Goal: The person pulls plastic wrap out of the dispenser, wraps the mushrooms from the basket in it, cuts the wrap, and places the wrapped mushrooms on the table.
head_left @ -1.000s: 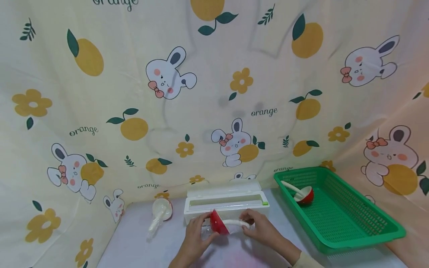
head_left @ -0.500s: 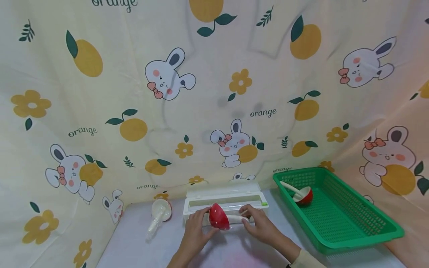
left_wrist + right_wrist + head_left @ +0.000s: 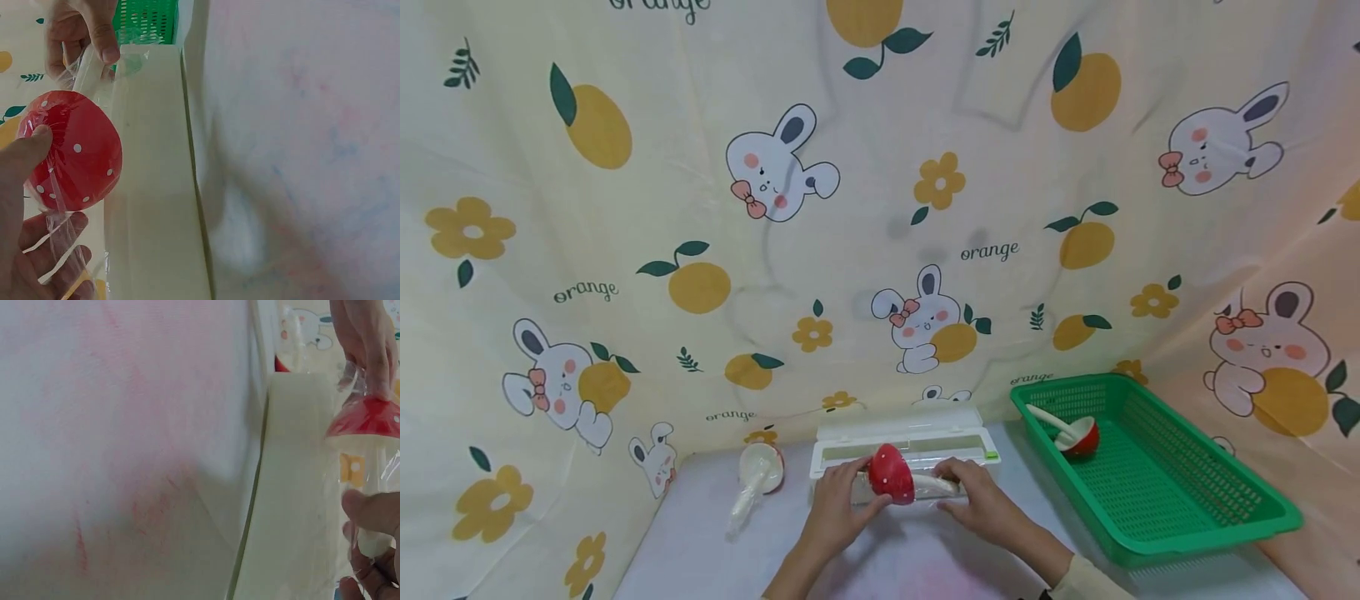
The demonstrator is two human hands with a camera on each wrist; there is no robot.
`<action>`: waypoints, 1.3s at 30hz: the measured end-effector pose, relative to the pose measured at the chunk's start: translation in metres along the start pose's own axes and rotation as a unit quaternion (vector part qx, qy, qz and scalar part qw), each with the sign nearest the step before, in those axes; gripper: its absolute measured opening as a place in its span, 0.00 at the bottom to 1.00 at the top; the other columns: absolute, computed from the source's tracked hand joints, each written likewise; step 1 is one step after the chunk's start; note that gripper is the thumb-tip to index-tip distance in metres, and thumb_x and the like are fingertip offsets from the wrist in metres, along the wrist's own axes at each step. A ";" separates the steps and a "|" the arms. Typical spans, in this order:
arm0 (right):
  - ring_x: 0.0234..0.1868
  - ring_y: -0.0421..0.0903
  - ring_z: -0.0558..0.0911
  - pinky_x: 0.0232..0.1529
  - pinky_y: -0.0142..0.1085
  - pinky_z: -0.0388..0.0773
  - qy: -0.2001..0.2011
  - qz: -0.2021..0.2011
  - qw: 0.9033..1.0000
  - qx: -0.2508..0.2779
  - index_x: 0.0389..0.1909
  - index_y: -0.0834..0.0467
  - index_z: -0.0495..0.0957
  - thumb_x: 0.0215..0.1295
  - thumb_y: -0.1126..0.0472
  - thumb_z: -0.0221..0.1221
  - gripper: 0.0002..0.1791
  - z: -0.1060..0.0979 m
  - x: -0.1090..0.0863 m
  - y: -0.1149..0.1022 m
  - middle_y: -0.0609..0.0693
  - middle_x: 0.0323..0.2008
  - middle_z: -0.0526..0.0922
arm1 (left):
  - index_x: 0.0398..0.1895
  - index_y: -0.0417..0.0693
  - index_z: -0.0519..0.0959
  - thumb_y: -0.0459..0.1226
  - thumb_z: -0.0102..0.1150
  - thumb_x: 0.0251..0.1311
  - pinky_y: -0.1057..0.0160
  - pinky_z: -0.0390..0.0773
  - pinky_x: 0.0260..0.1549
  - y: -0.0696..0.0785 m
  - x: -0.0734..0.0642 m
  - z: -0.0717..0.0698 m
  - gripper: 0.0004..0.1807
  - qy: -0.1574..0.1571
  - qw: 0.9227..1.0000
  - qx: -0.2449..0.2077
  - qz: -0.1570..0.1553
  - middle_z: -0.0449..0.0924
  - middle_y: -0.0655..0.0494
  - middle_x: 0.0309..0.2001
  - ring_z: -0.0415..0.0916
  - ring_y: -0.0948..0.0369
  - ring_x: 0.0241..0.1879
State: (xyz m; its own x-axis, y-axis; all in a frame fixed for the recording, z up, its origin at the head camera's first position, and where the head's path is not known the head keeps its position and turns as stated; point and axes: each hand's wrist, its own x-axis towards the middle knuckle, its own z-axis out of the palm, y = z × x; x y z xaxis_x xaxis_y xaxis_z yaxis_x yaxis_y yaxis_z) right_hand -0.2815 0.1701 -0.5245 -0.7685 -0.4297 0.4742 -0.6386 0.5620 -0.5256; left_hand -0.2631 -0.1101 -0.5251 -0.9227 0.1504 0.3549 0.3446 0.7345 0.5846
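A red, white-dotted ladle (image 3: 891,475) with a white handle is held level in front of a long white cling film box (image 3: 156,175). Clear film (image 3: 57,234) covers its bowl and hangs in loose folds around it. My left hand (image 3: 837,510) grips the bowl, the thumb pressing film onto the red outer side. On the handle's end, my right hand (image 3: 981,504) pinches film and handle between thumb and fingers. In the right wrist view the ladle's bowl (image 3: 365,422) shows from its rim side, with film stretched along the handle.
To the left lies another ladle (image 3: 760,471), its handle wrapped in film. A green basket (image 3: 1187,492) stands at the right with a red and white ladle (image 3: 1078,437) inside. Patterned cloth (image 3: 865,250) hangs behind the table.
The ladle's bowl has turned, its dotted red outer side facing the head camera more, and it has risen slightly. Both hands have kept hold of it.
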 end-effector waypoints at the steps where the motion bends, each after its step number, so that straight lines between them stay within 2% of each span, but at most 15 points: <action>1: 0.44 0.37 0.76 0.46 0.35 0.80 0.000 0.005 1.000 -0.002 0.52 0.51 0.80 0.61 0.65 0.78 0.22 0.000 0.001 -0.001 0.40 0.45 0.83 | 0.73 0.55 0.75 0.62 0.75 0.59 0.40 0.79 0.58 0.000 0.001 -0.001 0.43 -0.002 1.000 -0.001 0.000 0.81 0.55 0.65 0.72 0.53 0.64; 5: 0.42 0.35 0.77 0.45 0.35 0.83 0.006 0.019 1.000 -0.012 0.51 0.51 0.83 0.63 0.67 0.76 0.18 -0.002 0.004 -0.003 0.41 0.46 0.79 | 0.71 0.56 0.77 0.62 0.75 0.59 0.36 0.75 0.61 0.000 0.005 -0.004 0.41 0.000 1.000 -0.001 0.001 0.78 0.54 0.66 0.70 0.51 0.66; 10: 0.43 0.37 0.79 0.46 0.41 0.86 0.014 0.028 0.999 -0.036 0.52 0.52 0.87 0.64 0.65 0.76 0.17 -0.005 0.010 -0.006 0.41 0.47 0.82 | 0.69 0.58 0.79 0.61 0.76 0.59 0.31 0.71 0.65 0.001 0.009 -0.007 0.37 0.009 1.000 -0.015 -0.007 0.75 0.51 0.69 0.68 0.47 0.71; 15: 0.50 0.42 0.83 0.54 0.46 0.84 0.019 0.038 0.995 -0.088 0.52 0.51 0.88 0.64 0.61 0.76 0.17 -0.007 0.013 -0.010 0.41 0.47 0.88 | 0.71 0.54 0.77 0.61 0.75 0.59 0.32 0.74 0.61 0.003 0.010 -0.009 0.40 -0.015 0.998 -0.037 -0.040 0.82 0.53 0.63 0.71 0.48 0.67; 19: 0.52 0.45 0.83 0.56 0.49 0.84 0.023 0.047 0.993 -0.103 0.53 0.51 0.88 0.64 0.60 0.77 0.17 -0.009 0.016 -0.014 0.43 0.49 0.88 | 0.73 0.54 0.77 0.62 0.74 0.60 0.33 0.75 0.59 0.005 0.012 -0.010 0.42 -0.028 0.996 -0.048 -0.068 0.83 0.54 0.62 0.71 0.49 0.66; 23: 0.53 0.46 0.82 0.55 0.48 0.85 0.034 0.035 0.994 -0.101 0.57 0.53 0.86 0.64 0.62 0.76 0.21 -0.014 0.019 -0.019 0.46 0.51 0.87 | 0.73 0.53 0.77 0.61 0.74 0.60 0.32 0.76 0.58 0.009 0.016 -0.015 0.41 -0.031 0.994 -0.069 -0.076 0.84 0.54 0.61 0.72 0.49 0.66; 31: 0.47 0.44 0.82 0.50 0.43 0.87 0.057 -0.021 0.994 -0.093 0.56 0.55 0.85 0.63 0.64 0.77 0.21 -0.030 0.032 -0.025 0.47 0.49 0.88 | 0.73 0.50 0.76 0.59 0.74 0.62 0.34 0.79 0.58 0.018 0.025 -0.031 0.41 -0.019 0.993 -0.097 -0.065 0.83 0.50 0.63 0.74 0.46 0.66; 39: 0.51 0.47 0.86 0.53 0.44 0.87 0.065 -0.019 0.994 -0.080 0.57 0.54 0.87 0.63 0.63 0.77 0.21 -0.039 0.043 -0.030 0.48 0.52 0.89 | 0.75 0.49 0.75 0.59 0.72 0.65 0.36 0.81 0.56 0.021 0.030 -0.039 0.41 -0.019 0.992 -0.104 -0.064 0.82 0.48 0.62 0.73 0.44 0.66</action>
State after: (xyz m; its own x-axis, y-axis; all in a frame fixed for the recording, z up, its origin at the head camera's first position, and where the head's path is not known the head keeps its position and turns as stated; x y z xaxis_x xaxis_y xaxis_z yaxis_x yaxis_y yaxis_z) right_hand -0.2937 0.1625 -0.4613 -0.7253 -0.3633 0.5848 -0.6445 0.6571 -0.3911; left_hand -0.2764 -0.1157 -0.4736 -0.9657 0.0924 0.2425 0.2487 0.5972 0.7626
